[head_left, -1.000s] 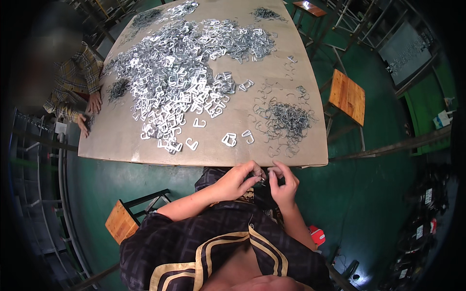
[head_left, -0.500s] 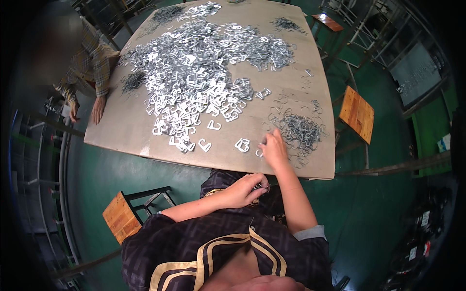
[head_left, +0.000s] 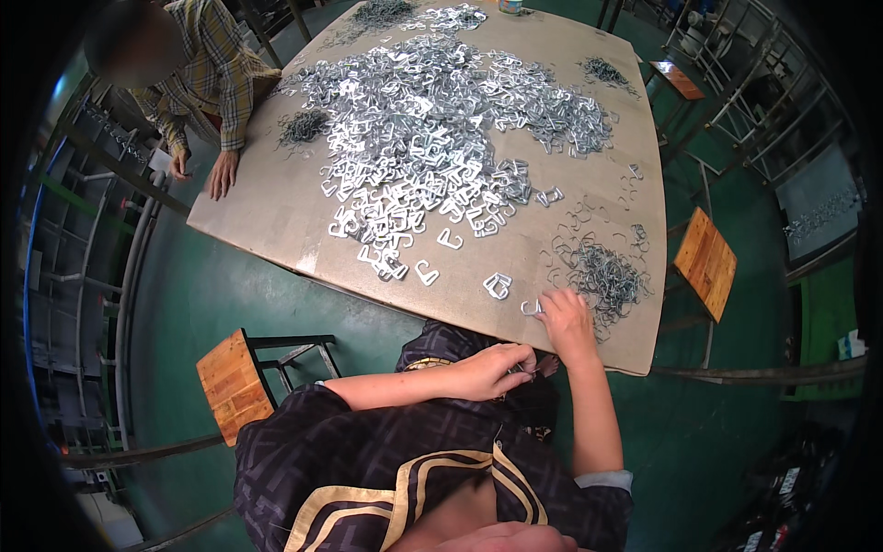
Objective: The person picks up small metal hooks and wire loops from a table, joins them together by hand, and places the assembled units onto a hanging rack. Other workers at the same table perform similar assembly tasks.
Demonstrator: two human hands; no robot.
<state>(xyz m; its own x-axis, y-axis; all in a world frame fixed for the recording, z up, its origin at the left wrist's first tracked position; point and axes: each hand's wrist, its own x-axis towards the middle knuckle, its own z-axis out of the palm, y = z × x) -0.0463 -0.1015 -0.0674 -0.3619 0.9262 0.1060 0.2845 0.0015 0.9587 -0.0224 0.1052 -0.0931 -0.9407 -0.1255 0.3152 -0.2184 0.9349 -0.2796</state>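
My right hand [head_left: 567, 324] is at the near right edge of the table, its fingers bent down and closed on the end of a flat silver metal hook [head_left: 529, 308]. Beside it on the right lies a loose pile of thin bent wire pieces [head_left: 607, 281]. My left hand [head_left: 501, 370] is just off the table's near edge, over my lap. Its thumb and fingers are pressed together; what they hold is mostly hidden. A few more silver hooks [head_left: 498, 285] lie together on the board, left of my right hand.
A large heap of silver metal hooks [head_left: 414, 138] covers the middle of the brown table [head_left: 303, 235]. Smaller wire piles lie at its sides, one dark [head_left: 303, 127]. Another person [head_left: 225, 92] stands at the left edge. Wooden stools [head_left: 235, 386] stand left and right.
The view has shifted, so the table appears farther right and lower. My right hand has drawn back slightly from the wire pile to the single hook. My left hand stays by the table edge.
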